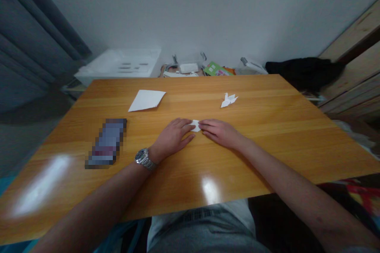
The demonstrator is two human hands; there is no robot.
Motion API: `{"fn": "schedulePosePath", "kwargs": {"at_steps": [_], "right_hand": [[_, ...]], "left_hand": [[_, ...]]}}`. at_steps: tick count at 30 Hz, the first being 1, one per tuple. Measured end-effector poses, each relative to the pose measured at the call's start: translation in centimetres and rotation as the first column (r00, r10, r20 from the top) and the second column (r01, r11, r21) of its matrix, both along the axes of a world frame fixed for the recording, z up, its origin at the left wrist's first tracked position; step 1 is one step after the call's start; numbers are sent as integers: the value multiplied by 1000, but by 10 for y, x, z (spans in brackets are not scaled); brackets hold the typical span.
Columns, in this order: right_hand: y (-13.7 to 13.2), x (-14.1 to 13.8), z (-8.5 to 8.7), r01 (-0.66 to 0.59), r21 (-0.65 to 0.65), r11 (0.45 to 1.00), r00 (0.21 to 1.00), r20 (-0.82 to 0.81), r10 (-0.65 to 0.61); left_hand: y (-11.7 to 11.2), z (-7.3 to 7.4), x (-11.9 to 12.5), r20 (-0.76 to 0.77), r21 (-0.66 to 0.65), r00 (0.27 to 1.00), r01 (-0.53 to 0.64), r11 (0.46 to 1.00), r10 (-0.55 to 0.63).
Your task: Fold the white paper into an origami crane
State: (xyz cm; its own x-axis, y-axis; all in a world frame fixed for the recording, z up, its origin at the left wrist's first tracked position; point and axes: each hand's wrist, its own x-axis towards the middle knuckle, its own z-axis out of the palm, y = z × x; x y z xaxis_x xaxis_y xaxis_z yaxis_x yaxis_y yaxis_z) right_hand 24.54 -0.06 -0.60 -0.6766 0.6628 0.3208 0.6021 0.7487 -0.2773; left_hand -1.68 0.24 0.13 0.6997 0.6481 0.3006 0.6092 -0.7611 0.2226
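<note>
A small piece of folded white paper [195, 125] lies on the table between my hands. My left hand [173, 136], with a metal wristwatch [144, 158] on its wrist, has its fingertips pressed on the paper's left side, the thumb lower down. From the other side, the fingers of my right hand [221, 132] are held close together and hold the paper's right edge. Parts of the paper are hidden under the fingertips. Farther back on the right stands a white origami crane [228, 100].
A white sheet of paper [147, 100] lies at the back left of the wooden table [184, 174]. A blurred-out phone [107, 142] is left of my left arm. Behind the table are a white tray-like container [118, 63], a green booklet [216, 69] and dark cloth [303, 71].
</note>
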Motion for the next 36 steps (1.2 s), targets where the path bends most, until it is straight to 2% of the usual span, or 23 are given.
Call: {"fn": "schedulePosePath", "kwargs": {"at_steps": [10,15,21,36], "right_hand": [[5,-12,13,-54,-54,997,999,-10,53],[7,-15,7,-8,-71,997,997,-78,2],[5,-13,-1,-30,-86,996,984,-179,14],[1,-20,0,-20,-167,986,949,-312,-34]], "left_hand": [[-2,2,3,49,-32,999,22,999,-21],[-1,0,3,91,-57,996,-15,998,20],[1,0,4,69,-51,997,-14,999,18],[3,-3,4,114,-6,993,1,1000,0]]}}
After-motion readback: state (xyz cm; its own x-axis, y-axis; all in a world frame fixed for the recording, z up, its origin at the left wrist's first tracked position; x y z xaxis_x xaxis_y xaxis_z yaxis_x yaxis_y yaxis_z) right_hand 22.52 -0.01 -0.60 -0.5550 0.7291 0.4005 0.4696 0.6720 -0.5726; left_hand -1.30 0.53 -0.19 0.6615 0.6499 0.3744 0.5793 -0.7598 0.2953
